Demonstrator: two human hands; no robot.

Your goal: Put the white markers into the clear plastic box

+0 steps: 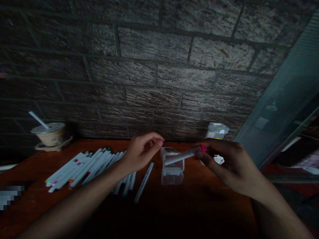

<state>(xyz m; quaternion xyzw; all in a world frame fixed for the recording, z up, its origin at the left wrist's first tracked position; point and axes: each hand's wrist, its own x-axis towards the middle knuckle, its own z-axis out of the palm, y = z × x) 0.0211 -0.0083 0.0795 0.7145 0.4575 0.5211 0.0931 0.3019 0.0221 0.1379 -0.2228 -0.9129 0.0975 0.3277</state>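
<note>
Pink-tipped marker [183, 156] in right hand [203, 152] — clear box [171, 177] beneath.

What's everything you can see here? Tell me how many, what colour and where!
Loose markers: many, white with coloured ends, table's left
Lone marker: one, white, left of the box
Held marker: one, white with pink end, right hand
Box: one, clear, mid-table
Container: one, clear, behind right hand
Cup: one, beige drink, pale straw, far left
Table: one, reddish-brown, below
Wall: one, grey-brown, behind
Panel: one, grey-green, right
Edges: too dark or blurred
Hands: two; left empty, right holding marker
</note>
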